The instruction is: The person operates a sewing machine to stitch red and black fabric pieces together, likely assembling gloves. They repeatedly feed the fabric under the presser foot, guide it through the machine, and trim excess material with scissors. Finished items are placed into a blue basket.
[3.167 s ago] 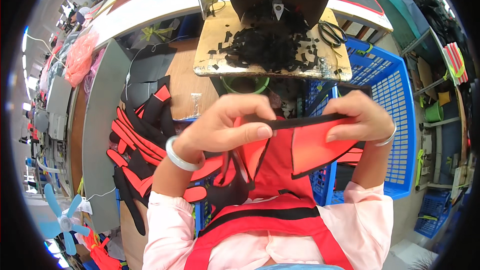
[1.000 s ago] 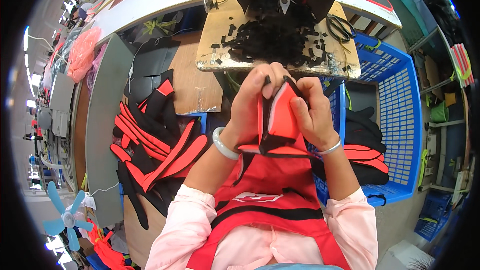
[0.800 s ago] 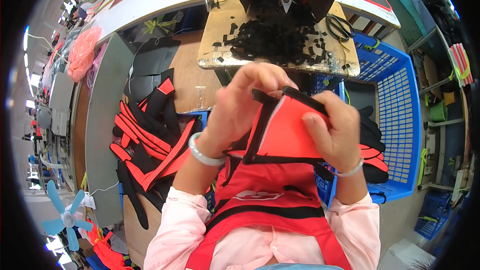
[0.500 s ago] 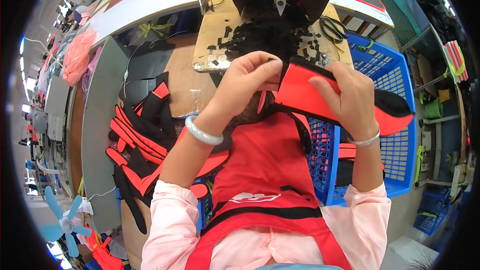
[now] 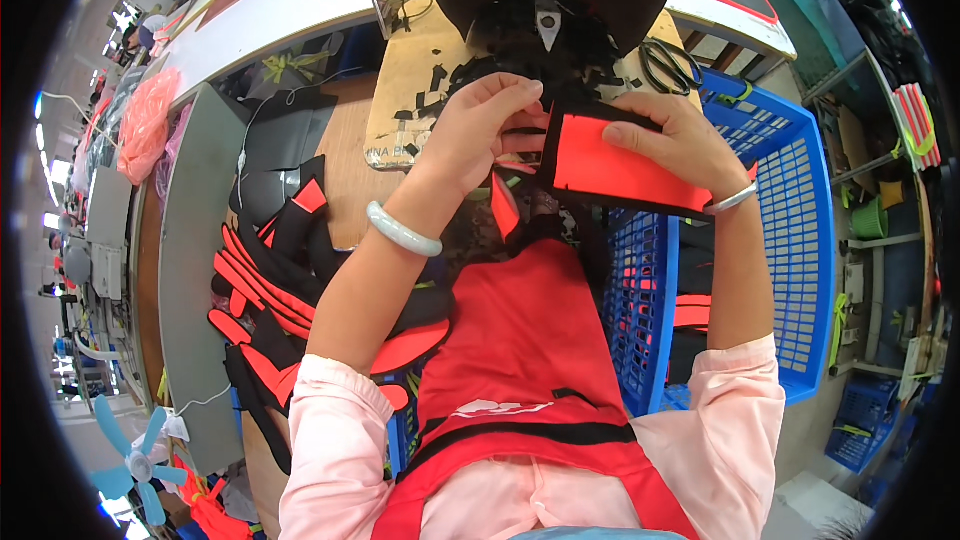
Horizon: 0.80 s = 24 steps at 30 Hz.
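My right hand (image 5: 690, 140) grips a bright red fabric piece with black edging (image 5: 610, 155), thumb on its red face and fingers behind it. The piece is held level above my lap, its left end beside my left hand (image 5: 485, 130). That hand has thumb and forefinger pinched together just off the black edge; whether anything small is between them is hidden. Its lower fingers reach the edge of the piece. Just beyond both hands stands a machine with a pointed metal tip (image 5: 548, 28), black fabric scraps (image 5: 490, 65) heaped under it.
Black-handled scissors (image 5: 668, 65) lie on the wooden machine table (image 5: 400, 105). At my right is a blue plastic basket (image 5: 800, 240) with red and black pieces inside. A pile of similar pieces (image 5: 270, 280) lies at my left, beside a grey panel (image 5: 205, 270).
Both hands and the fabric piece have shifted slightly left. The piece's right end, which stuck out past my right wrist, is now mostly hidden behind it. My left fingers have come away from its upper corner.
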{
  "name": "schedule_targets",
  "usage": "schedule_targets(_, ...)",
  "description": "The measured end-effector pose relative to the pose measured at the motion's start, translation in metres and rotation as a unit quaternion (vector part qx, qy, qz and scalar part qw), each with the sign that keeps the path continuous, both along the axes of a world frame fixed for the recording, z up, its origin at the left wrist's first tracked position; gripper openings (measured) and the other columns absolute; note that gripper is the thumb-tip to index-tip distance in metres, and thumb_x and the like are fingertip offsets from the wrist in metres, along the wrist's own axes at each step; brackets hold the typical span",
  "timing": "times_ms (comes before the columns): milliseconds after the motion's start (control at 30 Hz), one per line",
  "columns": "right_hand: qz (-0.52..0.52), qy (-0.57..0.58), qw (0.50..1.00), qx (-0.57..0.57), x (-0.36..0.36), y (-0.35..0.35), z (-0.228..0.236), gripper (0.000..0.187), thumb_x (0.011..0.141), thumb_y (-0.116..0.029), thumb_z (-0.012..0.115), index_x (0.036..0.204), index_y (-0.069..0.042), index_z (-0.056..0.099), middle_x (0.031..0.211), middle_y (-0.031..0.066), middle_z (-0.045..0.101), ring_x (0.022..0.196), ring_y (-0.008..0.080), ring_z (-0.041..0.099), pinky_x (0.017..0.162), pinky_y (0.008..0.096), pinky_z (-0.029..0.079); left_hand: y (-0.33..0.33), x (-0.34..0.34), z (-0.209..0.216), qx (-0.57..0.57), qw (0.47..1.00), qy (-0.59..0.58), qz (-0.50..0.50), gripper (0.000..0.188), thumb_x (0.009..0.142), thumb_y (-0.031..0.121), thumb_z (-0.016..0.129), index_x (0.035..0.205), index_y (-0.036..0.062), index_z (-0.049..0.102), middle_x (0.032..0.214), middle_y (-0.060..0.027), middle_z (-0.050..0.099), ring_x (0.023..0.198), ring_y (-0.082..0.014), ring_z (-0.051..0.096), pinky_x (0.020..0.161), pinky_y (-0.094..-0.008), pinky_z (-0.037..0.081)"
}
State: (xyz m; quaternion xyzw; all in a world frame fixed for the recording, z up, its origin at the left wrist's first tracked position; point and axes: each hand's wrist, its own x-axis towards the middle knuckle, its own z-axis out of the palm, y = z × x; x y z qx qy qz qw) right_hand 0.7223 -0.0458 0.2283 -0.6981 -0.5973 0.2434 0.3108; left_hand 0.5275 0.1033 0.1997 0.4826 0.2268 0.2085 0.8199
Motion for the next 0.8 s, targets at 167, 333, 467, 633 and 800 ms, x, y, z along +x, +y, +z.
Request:
schedule_targets(167,-0.018,0.0,1.0,-0.008,0.022,0.022,-0.001,0.058,0.086,-0.044,0.068,0.115,0.005,0.064,0.103,0.0178,0.069,0.097,0.0265,0.065,0.085,0.0326,0.049,0.025,0.018,-0.011,-0.034,0.999,-0.001,0.007,0.011,0.088,0.02,0.067,0.089,0.0098,0.063,0.075,0.0026,0.057,0.068,-0.0099,0.057,0.066,-0.0259,0.049)
schedule_targets(333,-0.002,-0.001,0.999,-0.039,0.025,0.037,0.012,0.059,0.086,-0.048,0.067,0.118,0.003,0.064,0.107,0.0168,0.069,0.102,0.0245,0.064,0.09,0.0311,0.048,0.035,0.028,-0.013,-0.088,0.996,0.002,0.018,0.011,0.09,0.019,0.063,0.086,0.0133,0.054,0.074,0.0037,0.052,0.07,-0.0108,0.052,0.065,-0.0265,0.043)
schedule_targets(467,-0.019,-0.055,0.998,0.006,0.039,0.043,-0.002,0.063,0.084,-0.053,0.066,0.118,0.0,0.065,0.108,0.0167,0.069,0.104,0.0267,0.064,0.093,0.0325,0.046,0.04,0.032,-0.013,-0.096,0.995,-0.019,0.017,0.009,0.088,0.018,0.063,0.091,0.0105,0.058,0.074,0.0032,0.053,0.068,-0.011,0.052,0.064,-0.0269,0.042)
schedule_targets(633,-0.04,-0.065,0.997,-0.031,0.043,0.051,0.006,0.069,0.082,-0.062,0.063,0.12,-0.004,0.065,0.111,0.0138,0.069,0.107,0.0269,0.063,0.095,0.0332,0.045,0.054,0.042,-0.016,-0.092,0.994,-0.04,0.035,0.01,0.089,0.018,0.063,0.091,0.0089,0.059,0.075,0.0013,0.055,0.068,-0.0126,0.052,0.062,-0.0285,0.042)
schedule_targets(800,-0.06,-0.041,0.997,0.009,0.048,0.037,0.007,0.066,0.083,-0.056,0.066,0.12,-0.001,0.064,0.11,0.0139,0.068,0.105,0.0244,0.063,0.093,0.0318,0.046,0.063,0.027,-0.011,-0.029,0.997,-0.01,0.065,0.019,0.093,0.026,0.06,0.097,0.0077,0.062,0.088,-0.0044,0.062,0.08,-0.0189,0.061,0.071,-0.0316,0.049)
